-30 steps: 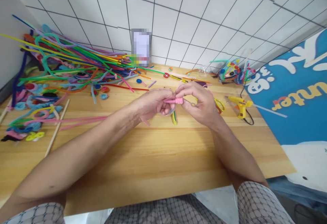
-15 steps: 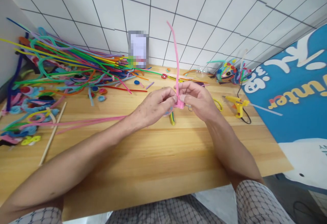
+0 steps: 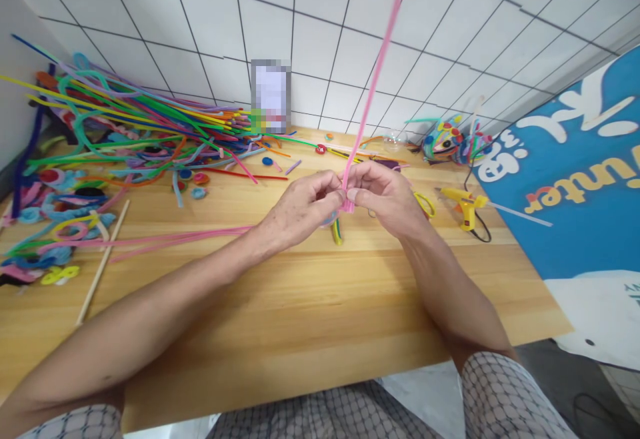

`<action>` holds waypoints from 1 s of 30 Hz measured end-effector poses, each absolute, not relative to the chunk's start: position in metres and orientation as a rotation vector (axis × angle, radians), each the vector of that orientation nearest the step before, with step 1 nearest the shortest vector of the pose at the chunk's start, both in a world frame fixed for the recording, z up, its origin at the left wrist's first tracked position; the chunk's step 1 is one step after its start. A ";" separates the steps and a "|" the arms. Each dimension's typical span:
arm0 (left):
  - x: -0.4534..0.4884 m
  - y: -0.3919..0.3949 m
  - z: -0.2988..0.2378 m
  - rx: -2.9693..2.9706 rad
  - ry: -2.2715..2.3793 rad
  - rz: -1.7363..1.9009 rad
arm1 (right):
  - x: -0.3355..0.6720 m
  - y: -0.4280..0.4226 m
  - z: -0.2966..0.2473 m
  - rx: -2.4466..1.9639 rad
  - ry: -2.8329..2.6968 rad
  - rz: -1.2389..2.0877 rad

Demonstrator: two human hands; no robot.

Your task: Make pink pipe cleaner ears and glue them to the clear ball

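My left hand (image 3: 300, 209) and my right hand (image 3: 387, 195) meet above the middle of the wooden table (image 3: 310, 292). Both pinch a pink pipe cleaner (image 3: 373, 85) at its lower, coiled end, between the fingertips. Its long free end rises up and to the right, past the top of the view. Below the hands a small green and yellow coiled piece (image 3: 338, 231) lies on the table.
A big heap of coloured pipe cleaners (image 3: 130, 132) covers the back left. Several pink ones (image 3: 165, 239) and a wooden stick (image 3: 103, 262) lie left. Yellow scissors (image 3: 426, 204), a yellow glue gun (image 3: 463, 204), a colourful craft figure (image 3: 450, 140) and a blue board (image 3: 575, 179) are right.
The pink pipe cleaner's free end, flat between the fingers a second ago, has swung upright and now leans further right and higher. The hands stayed nearly in place.
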State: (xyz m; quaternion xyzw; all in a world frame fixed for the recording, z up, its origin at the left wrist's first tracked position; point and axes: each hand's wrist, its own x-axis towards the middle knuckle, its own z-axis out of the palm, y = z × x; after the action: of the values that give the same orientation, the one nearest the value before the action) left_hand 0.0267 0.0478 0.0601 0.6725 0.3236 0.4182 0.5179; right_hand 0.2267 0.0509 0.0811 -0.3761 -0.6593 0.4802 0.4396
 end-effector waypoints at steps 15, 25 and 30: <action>0.029 0.051 0.059 1.609 0.875 1.113 | 0.224 0.045 0.077 -0.959 -1.781 0.662; 0.028 0.053 0.064 1.519 0.901 1.318 | 0.221 0.045 0.069 -0.771 -2.029 0.059; 0.026 0.050 0.066 1.654 0.934 1.373 | 0.216 0.036 0.076 -0.897 -1.898 0.268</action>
State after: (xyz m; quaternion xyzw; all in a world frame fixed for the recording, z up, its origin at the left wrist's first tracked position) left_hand 0.0262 0.0497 0.0657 0.6504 0.3671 0.5398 0.3883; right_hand 0.2163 0.0360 0.0757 -0.3695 -0.7816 0.1102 0.4904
